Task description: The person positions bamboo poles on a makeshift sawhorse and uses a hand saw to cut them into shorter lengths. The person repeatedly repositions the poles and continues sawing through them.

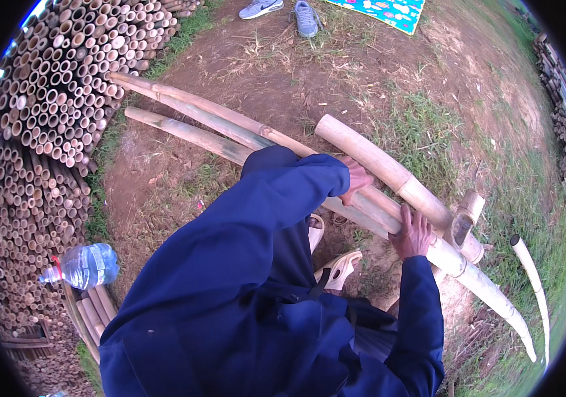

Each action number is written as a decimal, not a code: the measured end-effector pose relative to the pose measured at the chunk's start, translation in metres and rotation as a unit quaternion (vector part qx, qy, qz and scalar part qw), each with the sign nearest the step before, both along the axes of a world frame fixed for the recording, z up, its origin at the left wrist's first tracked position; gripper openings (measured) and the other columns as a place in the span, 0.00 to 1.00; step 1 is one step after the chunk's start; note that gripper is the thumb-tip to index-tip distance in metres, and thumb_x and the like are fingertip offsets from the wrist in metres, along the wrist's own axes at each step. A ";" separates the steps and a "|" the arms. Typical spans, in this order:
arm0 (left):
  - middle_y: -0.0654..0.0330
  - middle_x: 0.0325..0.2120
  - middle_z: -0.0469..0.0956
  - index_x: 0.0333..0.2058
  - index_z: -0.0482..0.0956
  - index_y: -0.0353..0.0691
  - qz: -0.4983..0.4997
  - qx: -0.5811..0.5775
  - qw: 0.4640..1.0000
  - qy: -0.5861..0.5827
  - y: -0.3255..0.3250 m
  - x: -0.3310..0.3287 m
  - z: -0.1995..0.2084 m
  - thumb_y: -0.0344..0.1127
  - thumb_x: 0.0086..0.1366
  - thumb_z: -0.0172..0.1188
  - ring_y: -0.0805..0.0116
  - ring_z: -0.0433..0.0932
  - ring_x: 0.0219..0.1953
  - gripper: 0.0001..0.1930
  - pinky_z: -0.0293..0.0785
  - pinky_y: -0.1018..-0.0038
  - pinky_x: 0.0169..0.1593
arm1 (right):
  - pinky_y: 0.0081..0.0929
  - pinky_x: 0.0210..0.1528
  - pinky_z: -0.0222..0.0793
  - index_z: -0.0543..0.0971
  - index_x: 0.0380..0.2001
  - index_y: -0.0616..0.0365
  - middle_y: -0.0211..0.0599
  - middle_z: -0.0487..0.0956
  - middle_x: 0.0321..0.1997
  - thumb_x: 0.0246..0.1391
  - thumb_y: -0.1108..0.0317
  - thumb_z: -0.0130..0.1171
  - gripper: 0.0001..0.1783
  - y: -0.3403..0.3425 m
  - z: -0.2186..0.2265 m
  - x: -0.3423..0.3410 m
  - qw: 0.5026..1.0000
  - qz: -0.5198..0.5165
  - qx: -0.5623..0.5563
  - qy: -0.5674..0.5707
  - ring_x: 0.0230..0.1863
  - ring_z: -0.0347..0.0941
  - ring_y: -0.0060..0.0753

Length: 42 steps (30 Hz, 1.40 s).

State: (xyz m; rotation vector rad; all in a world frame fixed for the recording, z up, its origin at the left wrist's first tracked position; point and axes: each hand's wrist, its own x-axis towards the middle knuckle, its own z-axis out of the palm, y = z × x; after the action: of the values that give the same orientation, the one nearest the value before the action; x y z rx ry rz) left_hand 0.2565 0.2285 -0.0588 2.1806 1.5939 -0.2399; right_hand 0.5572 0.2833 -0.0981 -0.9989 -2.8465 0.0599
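Long bamboo poles (193, 134) lie side by side, slanting from the far left down to the near right past my legs. My left hand (357, 180) is closed over the upper pole (296, 145), its thumb and fingers bent around the top. Farther along to the right, my right hand (413, 234) grips a pale pole (488, 290) from above, fingers bent over it; their undersides are hidden. Just beyond both hands lies a thicker, shorter bamboo length (379, 162). Its near end meets a notched bamboo piece (465, 220), which sits crosswise close to my right hand.
Cut bamboo is stacked high on the left (51, 99). A large clear plastic bottle (91, 266) lies by it. At right, a thin bamboo pole (531, 281) rests on grass. Grey shoes (306, 20) and a blue patterned mat (389, 12) are at the far side. My sandalled feet (339, 270) stand beside the poles.
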 end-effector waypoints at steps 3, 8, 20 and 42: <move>0.52 0.42 0.82 0.52 0.76 0.42 0.004 0.031 1.000 0.000 -0.009 -0.002 -0.002 0.47 0.43 0.81 0.48 0.84 0.47 0.38 0.79 0.54 0.49 | 0.51 0.59 0.68 0.69 0.70 0.40 0.39 0.73 0.51 0.40 0.58 0.80 0.51 -0.002 0.006 -0.001 0.999 0.029 -0.010 0.043 0.56 0.71 0.49; 0.54 0.46 0.80 0.55 0.74 0.44 -0.003 0.055 0.998 0.014 -0.009 0.009 -0.016 0.48 0.42 0.81 0.49 0.82 0.49 0.40 0.79 0.53 0.50 | 0.49 0.57 0.67 0.73 0.69 0.41 0.37 0.72 0.48 0.50 0.60 0.74 0.41 0.008 -0.003 0.021 0.995 0.053 -0.006 0.082 0.52 0.71 0.46; 0.58 0.47 0.74 0.61 0.71 0.46 -0.013 0.199 0.980 0.001 -0.026 0.008 -0.034 0.50 0.39 0.84 0.56 0.77 0.53 0.49 0.76 0.55 0.55 | 0.47 0.49 0.71 0.78 0.62 0.47 0.42 0.73 0.41 0.59 0.60 0.66 0.27 -0.007 0.007 0.019 0.990 0.061 0.004 0.126 0.46 0.72 0.49; 0.52 0.38 0.83 0.46 0.82 0.44 0.101 0.143 0.984 -0.041 -0.015 -0.006 -0.002 0.81 0.59 0.54 0.50 0.82 0.46 0.42 0.77 0.51 0.46 | 0.44 0.43 0.74 0.83 0.54 0.47 0.36 0.74 0.39 0.54 0.58 0.71 0.24 0.011 0.065 -0.004 0.988 0.056 -0.001 0.143 0.43 0.75 0.44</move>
State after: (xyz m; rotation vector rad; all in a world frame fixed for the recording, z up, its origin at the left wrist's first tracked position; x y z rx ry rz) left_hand 0.2510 0.2130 -0.0611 2.1761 1.8844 0.1476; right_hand 0.5534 0.2944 -0.0335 -0.7597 -2.6360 0.1999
